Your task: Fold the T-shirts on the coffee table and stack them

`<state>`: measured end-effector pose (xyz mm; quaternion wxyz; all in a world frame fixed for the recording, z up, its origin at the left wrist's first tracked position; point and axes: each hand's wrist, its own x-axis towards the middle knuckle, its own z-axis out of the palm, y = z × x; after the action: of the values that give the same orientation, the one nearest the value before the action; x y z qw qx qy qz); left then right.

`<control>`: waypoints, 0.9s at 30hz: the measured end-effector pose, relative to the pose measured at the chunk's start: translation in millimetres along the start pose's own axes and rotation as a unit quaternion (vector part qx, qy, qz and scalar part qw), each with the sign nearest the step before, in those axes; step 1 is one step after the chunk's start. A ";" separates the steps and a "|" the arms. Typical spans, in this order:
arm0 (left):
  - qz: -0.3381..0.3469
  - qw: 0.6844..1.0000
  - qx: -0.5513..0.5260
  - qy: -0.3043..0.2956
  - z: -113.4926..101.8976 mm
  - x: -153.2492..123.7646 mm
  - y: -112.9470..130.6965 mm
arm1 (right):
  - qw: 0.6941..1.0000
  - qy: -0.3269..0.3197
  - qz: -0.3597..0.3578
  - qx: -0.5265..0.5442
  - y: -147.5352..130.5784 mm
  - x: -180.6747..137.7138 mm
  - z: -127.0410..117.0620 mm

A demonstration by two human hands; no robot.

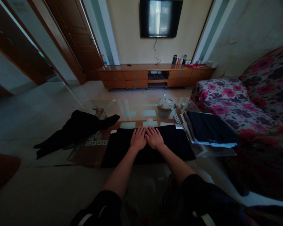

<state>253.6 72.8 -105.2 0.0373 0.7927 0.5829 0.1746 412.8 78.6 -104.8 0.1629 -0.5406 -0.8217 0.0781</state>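
A black garment point(174, 142) lies spread flat on the glass coffee table point(141, 110) right in front of me. My left hand point(138, 138) and my right hand point(154, 137) rest side by side on its middle, palms down, fingers stretched out flat and touching the cloth. Neither hand holds anything. A second black garment point(75, 128) lies crumpled over the table's left edge, away from both hands. A folded stack of dark clothes point(209, 128) sits at the table's right end.
A small bowl point(164, 110) stands at the far side of the table. A floral-covered sofa point(250, 103) is at the right. A wooden TV cabinet point(155, 75) with a wall TV point(160, 18) stands behind, and a wooden door point(73, 34) is at the left.
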 end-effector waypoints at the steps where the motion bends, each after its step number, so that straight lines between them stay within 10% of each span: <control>1: -0.001 1.000 0.005 -0.004 -1.0 -0.6 -2.2 | 1.000 -0.004 0.008 -0.008 1.1 -0.4 0.1; 19: -0.169 0.980 0.103 0.000 -41.6 -39.9 -93.9 | 0.971 -0.029 0.206 -0.116 93.0 -33.8 -44.3; 27: -0.135 0.987 0.086 0.017 -44.0 -30.6 -107.6 | 0.973 -0.035 0.196 -0.119 104.8 -35.4 -47.9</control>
<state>133.6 71.9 -99.4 -0.0178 0.7041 0.6977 0.1310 533.0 86.3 -98.4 0.0496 -0.7034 -0.7085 0.0288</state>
